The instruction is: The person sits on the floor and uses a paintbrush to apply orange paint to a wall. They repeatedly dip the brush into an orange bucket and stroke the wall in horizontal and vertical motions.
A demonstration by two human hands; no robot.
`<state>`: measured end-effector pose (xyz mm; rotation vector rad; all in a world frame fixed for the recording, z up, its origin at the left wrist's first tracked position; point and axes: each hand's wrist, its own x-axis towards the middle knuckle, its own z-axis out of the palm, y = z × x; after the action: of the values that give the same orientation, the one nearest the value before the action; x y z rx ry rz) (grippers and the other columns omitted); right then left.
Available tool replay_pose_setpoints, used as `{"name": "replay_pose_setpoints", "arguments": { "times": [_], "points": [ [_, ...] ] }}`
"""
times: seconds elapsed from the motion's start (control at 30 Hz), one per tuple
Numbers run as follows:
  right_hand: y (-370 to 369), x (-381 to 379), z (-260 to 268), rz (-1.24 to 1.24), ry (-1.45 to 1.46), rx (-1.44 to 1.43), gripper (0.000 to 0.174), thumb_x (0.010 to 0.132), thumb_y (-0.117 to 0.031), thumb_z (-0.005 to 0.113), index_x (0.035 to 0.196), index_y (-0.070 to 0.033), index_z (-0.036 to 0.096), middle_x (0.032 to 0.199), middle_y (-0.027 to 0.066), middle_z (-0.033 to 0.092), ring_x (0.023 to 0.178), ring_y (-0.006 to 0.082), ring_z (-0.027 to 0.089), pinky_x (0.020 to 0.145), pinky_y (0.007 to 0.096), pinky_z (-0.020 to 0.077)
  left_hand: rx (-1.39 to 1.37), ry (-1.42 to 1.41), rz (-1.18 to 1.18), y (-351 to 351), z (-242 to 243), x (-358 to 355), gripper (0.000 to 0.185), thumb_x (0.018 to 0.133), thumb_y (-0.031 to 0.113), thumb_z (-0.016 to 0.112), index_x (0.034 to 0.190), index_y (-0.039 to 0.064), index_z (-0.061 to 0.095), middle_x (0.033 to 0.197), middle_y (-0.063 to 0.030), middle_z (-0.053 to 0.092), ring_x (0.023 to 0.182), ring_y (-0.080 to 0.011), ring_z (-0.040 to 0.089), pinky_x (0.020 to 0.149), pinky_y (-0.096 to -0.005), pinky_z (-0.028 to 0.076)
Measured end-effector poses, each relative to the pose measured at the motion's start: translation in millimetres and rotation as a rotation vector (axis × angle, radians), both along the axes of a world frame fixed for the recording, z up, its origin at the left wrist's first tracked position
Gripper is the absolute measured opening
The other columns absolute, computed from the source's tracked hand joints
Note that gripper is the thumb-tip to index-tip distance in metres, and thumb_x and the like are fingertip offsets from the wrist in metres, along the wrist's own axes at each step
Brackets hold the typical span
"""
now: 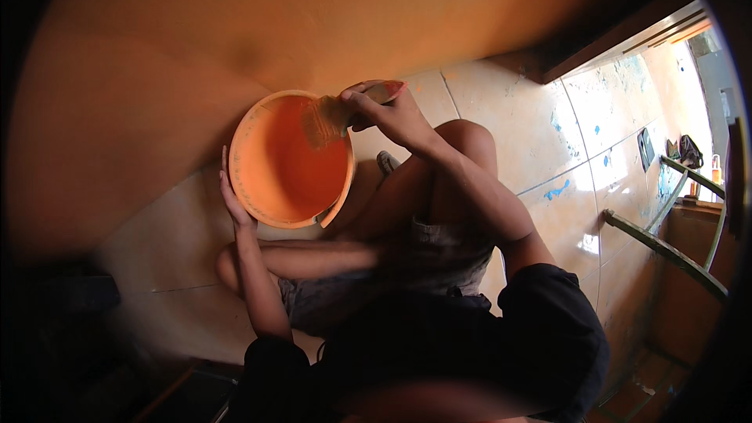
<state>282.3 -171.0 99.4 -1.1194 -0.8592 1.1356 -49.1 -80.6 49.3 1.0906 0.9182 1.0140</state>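
Observation:
An orange plastic bucket (254, 158) leans tilted in front of me, its open mouth facing up towards me. Orange paint colours the inside; how deep any liquid goes I cannot tell. Against the outer left side of the bucket lies my left hand (236, 197), palm on the wall and fingers pointing up, steadying it. My right hand (382, 107) grips a wide paintbrush (324, 122) by its handle at the upper right rim. The brush's orange-stained bristles hang over the bucket's mouth. A reddish handle end sticks out past my fingers.
An orange wall (352, 23) rises just beyond the bucket. Pale floor tiles (529, 135) carry blue paint spots (557, 190). To the right stands a green ladder-like frame (664, 247), with a dark flat object (645, 150) and a black bag (691, 151) near it. My bent legs flank the bucket.

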Motion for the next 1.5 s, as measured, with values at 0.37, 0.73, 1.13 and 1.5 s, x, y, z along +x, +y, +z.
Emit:
{"name": "replay_pose_setpoints", "arguments": {
  "times": [0.37,0.73,1.13,1.5],
  "points": [
    [-5,52,137,-0.480,-0.150,0.460,0.030,0.095,-0.016,0.070,0.111,0.007,0.063,0.106,0.0154,0.067,0.092,0.0221,0.069,0.080,0.0359,0.0619,-0.065,0.041,0.086,30,-104,-45,0.068,0.103,0.053,0.038,0.145,-0.001,0.043,0.150,-0.0117,0.043,0.140,-0.0224,0.036,0.118,-0.0340,0.024],
    [0,101,485,-0.962,-1.589,1.434,0.012,0.091,-0.007,0.069,0.101,-0.003,0.073,0.111,0.0099,0.073,0.097,0.0219,0.072,0.081,0.0313,0.0578,-0.183,0.071,0.332,17,-72,-20,0.077,0.101,0.057,0.037,0.153,0.001,0.031,0.160,-0.0141,0.028,0.148,-0.0260,0.026,0.120,-0.0385,0.019],
    [35,112,247,-0.878,-1.804,1.042,0.014,0.078,-0.005,0.072,0.091,-0.010,0.072,0.126,0.0141,0.067,0.116,0.0302,0.065,0.088,0.0358,0.0591,-0.200,0.038,0.304,22,-75,-52,0.082,0.100,0.060,0.037,0.155,0.001,0.024,0.162,-0.0151,0.023,0.151,-0.0254,0.018,0.123,-0.0398,0.013],
    [-23,152,-27,-0.138,-1.834,0.643,0.024,0.072,-0.011,0.071,0.096,-0.009,0.069,0.138,0.0100,0.060,0.126,0.0253,0.059,0.091,0.0336,0.0570,-0.116,-0.054,0.316,32,-88,-52,0.041,0.103,0.032,0.044,0.118,-0.001,0.063,0.108,-0.0106,0.070,0.097,-0.0211,0.068,0.090,-0.0377,0.054]
  ]
}}
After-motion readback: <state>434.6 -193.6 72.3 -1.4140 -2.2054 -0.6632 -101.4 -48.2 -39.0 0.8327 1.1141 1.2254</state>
